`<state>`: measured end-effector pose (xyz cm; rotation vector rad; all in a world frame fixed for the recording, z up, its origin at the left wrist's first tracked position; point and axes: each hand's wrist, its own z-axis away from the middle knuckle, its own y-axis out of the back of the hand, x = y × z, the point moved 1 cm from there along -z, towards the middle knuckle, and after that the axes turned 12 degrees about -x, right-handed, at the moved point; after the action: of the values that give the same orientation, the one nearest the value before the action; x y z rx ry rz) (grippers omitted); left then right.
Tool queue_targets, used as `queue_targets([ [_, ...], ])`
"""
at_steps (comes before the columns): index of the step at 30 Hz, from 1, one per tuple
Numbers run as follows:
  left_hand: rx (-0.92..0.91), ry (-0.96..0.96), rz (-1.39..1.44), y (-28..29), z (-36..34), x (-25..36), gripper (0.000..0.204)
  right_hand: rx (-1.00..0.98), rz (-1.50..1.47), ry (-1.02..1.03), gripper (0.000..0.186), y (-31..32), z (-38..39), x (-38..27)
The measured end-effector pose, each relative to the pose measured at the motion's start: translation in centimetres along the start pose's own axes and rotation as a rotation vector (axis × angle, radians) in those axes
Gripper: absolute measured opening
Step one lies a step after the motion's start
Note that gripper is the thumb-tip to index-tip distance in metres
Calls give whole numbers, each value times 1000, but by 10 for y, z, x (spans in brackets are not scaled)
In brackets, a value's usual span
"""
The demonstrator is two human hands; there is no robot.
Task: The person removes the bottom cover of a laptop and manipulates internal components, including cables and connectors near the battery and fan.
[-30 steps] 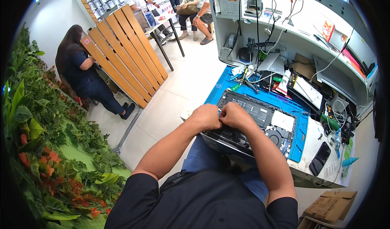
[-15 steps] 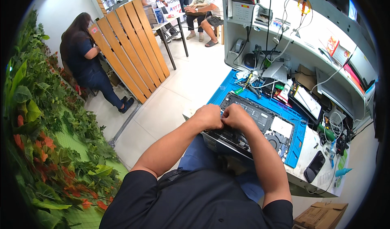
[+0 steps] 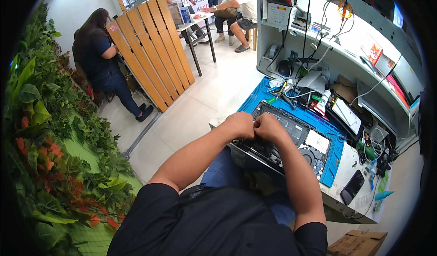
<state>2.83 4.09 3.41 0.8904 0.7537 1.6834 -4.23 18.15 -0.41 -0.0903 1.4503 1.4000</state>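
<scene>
A laptop with its bottom cover off lies on a blue repair mat (image 3: 337,163), its black battery (image 3: 291,128) and cooling fan (image 3: 308,155) exposed. Both of my hands are close together over the laptop's near left part. My left hand (image 3: 240,125) is closed, with its fingers curled inward. Right beside it, my right hand (image 3: 270,128) is closed too, thumb and fingers pinched near the left fingertips. Whatever lies between the fingertips is hidden by my hands. A dark panel (image 3: 257,159) of the laptop extends past the bench's near edge, over my lap.
Screwdrivers and other tools (image 3: 277,94) crowd the mat's far end. A phone (image 3: 352,187) lies right of the mat, near a turquoise-tipped bottle (image 3: 383,195). Cables hang from the shelf (image 3: 327,42). A cardboard box (image 3: 357,243) stands low at right; leafy greenery (image 3: 59,165) lines the left.
The whole view has shifted slightly. My hands stay at the same part of the laptop, with the knuckles turned a little and the fingertips still together.
</scene>
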Motion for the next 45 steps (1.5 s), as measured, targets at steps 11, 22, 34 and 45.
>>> queue_targets([
  [11, -47, -10, -67, 2, -4, 10, 34, 1, -3, 7, 22, 0, 2, 0],
  [22, 11, -40, -120, -5, -6, 12, 41, 7, 20, 12, 23, 0, 2, -3],
  [34, -13, -106, 546, 16, 7, -45, 22, -33, 14, 55, 26, -2, 1, 5],
  [45, 68, -356, 1442, -26, 23, -64, 38, -87, -1, -26, 25, 5, 6, -4],
])
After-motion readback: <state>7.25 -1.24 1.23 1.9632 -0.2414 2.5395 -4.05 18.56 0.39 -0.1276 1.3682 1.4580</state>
